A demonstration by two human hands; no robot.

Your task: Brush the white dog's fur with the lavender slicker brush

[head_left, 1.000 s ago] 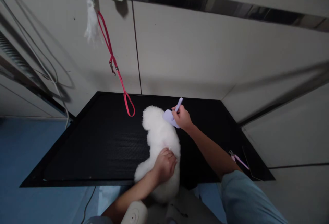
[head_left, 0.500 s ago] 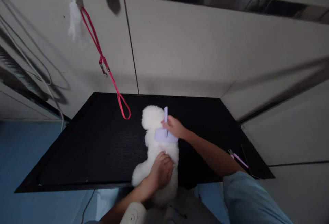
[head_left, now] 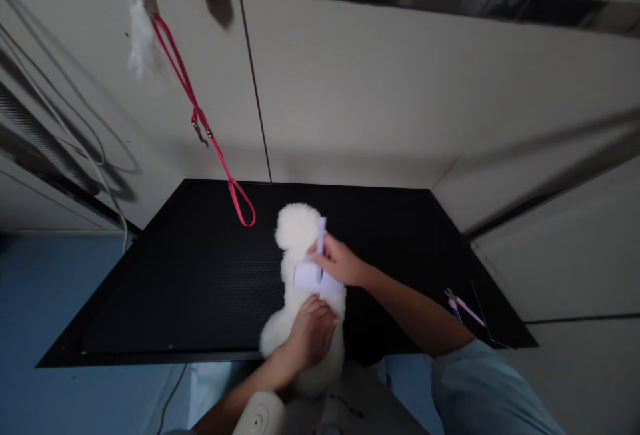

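Observation:
A fluffy white dog-shaped body (head_left: 300,228) lies lengthwise near the table's front edge; I cannot tell whether it is a live dog or a model. My right hand (head_left: 343,260) is closed on the handle of a lilac slicker brush (head_left: 307,276), whose wide head lies against the white fur with its pins hidden. Just below the brush, my left hand (head_left: 316,332) presses on the coat, fingers curled and gathered on the fur.
The black textured grooming table (head_left: 200,275) stands against pale panels. A red leash loop (head_left: 200,115) hangs at the left over it. Pink-handled nail clippers (head_left: 465,307) and a dark flat object (head_left: 493,318) lie at the right edge. A ribbed hose (head_left: 45,138) runs at far left.
My right hand has drawn the brush a little down the fur, closer to my left hand, and the handle tilts slightly more. My left hand stays nearly in place.

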